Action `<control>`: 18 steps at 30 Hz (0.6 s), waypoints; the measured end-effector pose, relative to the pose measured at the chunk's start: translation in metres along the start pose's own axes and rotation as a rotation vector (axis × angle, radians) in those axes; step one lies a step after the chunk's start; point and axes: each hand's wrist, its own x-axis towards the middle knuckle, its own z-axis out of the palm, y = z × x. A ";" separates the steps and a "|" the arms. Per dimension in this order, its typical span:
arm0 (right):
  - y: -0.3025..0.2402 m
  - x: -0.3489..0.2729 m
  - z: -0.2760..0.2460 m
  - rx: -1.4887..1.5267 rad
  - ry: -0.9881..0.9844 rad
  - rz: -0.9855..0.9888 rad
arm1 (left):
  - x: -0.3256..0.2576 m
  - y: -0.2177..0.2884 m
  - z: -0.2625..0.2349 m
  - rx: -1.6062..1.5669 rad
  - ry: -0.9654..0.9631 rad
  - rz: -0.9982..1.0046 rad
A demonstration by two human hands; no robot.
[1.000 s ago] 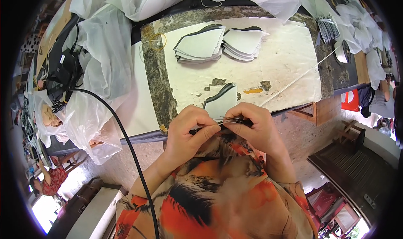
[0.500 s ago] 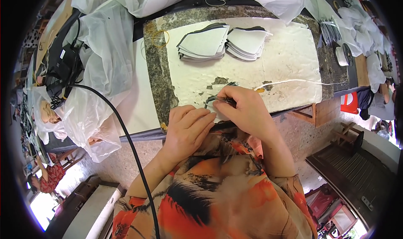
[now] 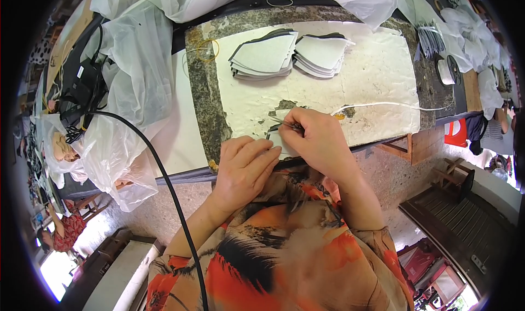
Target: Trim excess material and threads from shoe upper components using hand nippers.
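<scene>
At the near edge of the work board, my left hand [image 3: 245, 164] has its fingers pressed together on a small white piece with a dark edge [image 3: 283, 142]. Part of that piece is covered by my hands. My right hand [image 3: 320, 139] is closed in a pinch just to the right, holding a thin pointed metal tool [image 3: 281, 121] whose slim ends stick out leftward over the piece. The fingers hide its exact kind. Farther back lie two stacks of white fan-shaped pieces with black edges, a left stack [image 3: 262, 53] and a right stack [image 3: 321, 54].
A worn cream sheet [image 3: 377, 76] covers the stained board [image 3: 205, 100]. A white cord [image 3: 383, 106] runs right toward a spool [image 3: 447, 71]. Clear plastic bags [image 3: 136, 65] lie at left and back. A black cable [image 3: 158, 160] hangs across the left front.
My right hand has shifted slightly left and turned, so the tool's ends now point more up and left above the piece. My left hand stays in place.
</scene>
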 end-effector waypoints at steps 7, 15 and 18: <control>-0.001 0.000 -0.001 0.010 -0.004 -0.022 | 0.002 -0.001 0.002 0.052 0.007 0.007; 0.000 -0.001 -0.010 0.049 -0.021 0.016 | 0.006 0.001 0.004 0.084 -0.016 -0.007; 0.002 -0.001 -0.020 -0.004 -0.033 -0.023 | 0.006 0.001 0.006 0.095 -0.006 -0.010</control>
